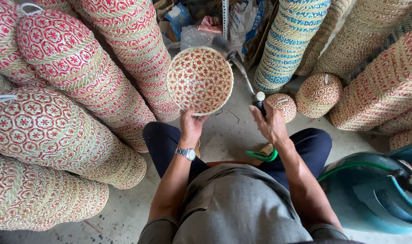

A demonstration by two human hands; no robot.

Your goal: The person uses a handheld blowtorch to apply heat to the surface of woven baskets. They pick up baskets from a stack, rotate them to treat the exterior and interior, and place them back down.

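Note:
My left hand holds a round woven basket by its lower rim, its red-and-straw star-patterned inside facing me. My right hand grips the handle of a gas torch, whose thin metal tube rises toward a blurred nozzle at the basket's upper right edge. A green hose loops below my right hand, near my knee. I sit on the concrete floor with a watch on my left wrist.
Long stacks of nested red-patterned baskets lie to my left, blue-patterned and brown ones to the right. Small round baskets sit on the floor ahead. A teal gas cylinder lies at my right side.

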